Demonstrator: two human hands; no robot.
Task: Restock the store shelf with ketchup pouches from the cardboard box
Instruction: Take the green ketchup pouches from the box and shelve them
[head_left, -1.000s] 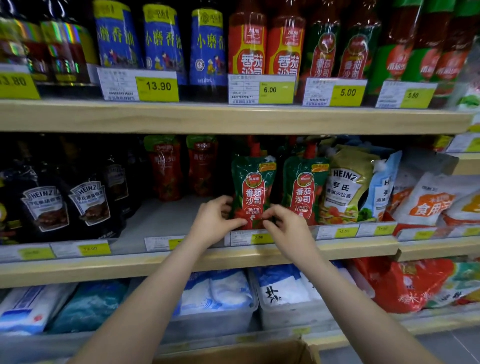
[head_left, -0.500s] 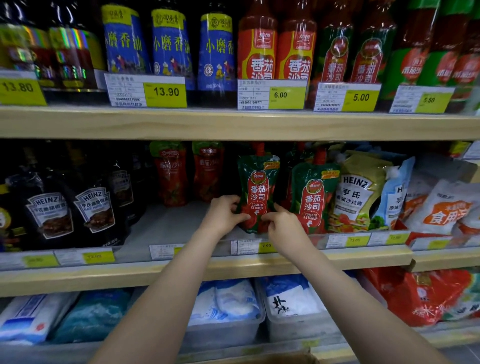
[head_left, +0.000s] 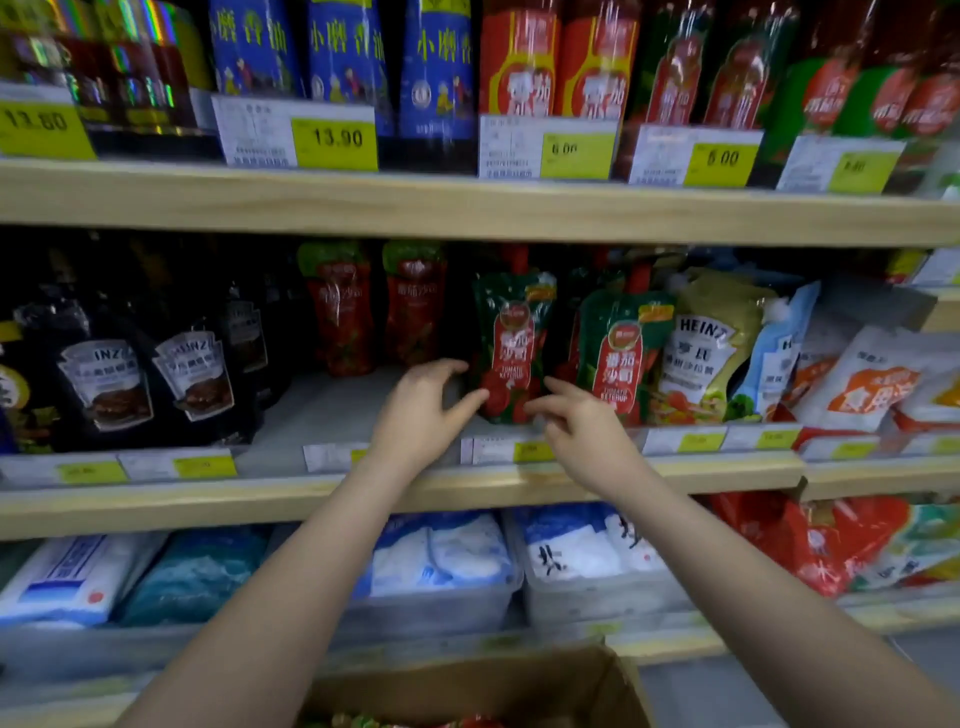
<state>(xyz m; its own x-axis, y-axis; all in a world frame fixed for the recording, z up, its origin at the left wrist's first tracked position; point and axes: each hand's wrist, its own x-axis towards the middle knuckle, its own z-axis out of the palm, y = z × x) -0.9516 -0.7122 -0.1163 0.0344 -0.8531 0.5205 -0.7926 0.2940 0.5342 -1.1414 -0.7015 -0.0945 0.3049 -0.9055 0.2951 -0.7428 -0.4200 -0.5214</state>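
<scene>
Both hands, left hand (head_left: 415, 410) and right hand (head_left: 582, 421), are loose and open at the bottom of the pouch (head_left: 511, 348) standing on the shelf (head_left: 156, 499), so let go slowly and check it stays up before reaching to the box (head_left: 597, 686).

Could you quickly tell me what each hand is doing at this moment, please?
Left hand: open, fingers spread, thumb tip at the green ketchup pouch, not gripping.
Right hand: open, fingertips near the same pouch's base, holding nothing.
</scene>
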